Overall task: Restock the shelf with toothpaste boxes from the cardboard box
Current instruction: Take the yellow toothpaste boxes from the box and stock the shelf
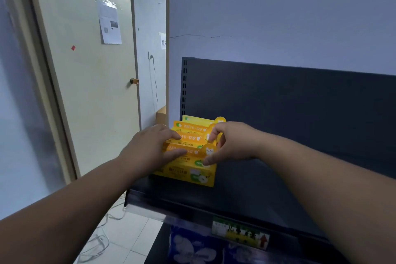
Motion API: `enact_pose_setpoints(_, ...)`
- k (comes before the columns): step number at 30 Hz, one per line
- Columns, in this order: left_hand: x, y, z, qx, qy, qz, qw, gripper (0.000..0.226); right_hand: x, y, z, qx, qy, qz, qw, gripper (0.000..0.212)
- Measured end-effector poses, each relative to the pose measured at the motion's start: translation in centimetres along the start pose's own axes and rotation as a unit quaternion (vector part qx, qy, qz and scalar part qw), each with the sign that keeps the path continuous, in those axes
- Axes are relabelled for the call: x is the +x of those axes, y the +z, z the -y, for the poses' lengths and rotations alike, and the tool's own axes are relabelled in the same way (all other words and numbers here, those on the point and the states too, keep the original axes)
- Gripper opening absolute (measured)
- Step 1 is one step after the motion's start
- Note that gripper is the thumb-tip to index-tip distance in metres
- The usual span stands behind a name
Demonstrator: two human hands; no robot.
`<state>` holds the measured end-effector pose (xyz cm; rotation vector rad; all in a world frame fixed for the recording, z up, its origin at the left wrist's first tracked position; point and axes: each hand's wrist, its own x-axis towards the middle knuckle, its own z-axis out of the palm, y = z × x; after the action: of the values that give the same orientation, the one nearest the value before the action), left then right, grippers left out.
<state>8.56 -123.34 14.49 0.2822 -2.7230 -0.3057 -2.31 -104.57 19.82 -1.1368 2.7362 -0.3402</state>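
Left hand [150,149] is pressing flat-fingered on the yellow toothpaste boxes [184,174] stacked at the shelf's [267,188] left edge, right hand [232,143] pinching their right ends, a door [90,96] standing beyond that edge.

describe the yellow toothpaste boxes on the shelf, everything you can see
The toothpaste boxes are yellow-and-orange cardboard with green badges and round cartoon-tooth tabs at their right ends. Several stand on edge in a front-to-back row at the left end of the dark shelf. The left hand rests flat on them; the right hand pinches their right ends.
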Motion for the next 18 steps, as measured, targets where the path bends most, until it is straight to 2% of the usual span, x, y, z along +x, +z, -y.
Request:
enact_pose_setpoints(3,0.5,0.3,-2.6,-0.004,0.016,-0.011,1.0,0.05,-1.4,-0.3,-1.6,0.002,0.02,-0.043,0.999,0.06)
enact_pose_setpoints(10,1.1,2.2,-12.0,0.01,0.086,-0.029,0.996,0.052,-8.5,-0.8,-7.8,-0.033,0.08,-0.108,0.99,0.073)
enact_pose_setpoints(18,-1.5,5.4,-30.4,-0.013,0.206,-0.011,0.978,0.055,-24.9,-2.5,-18.3,-0.051,0.214,-0.166,0.961,0.073)
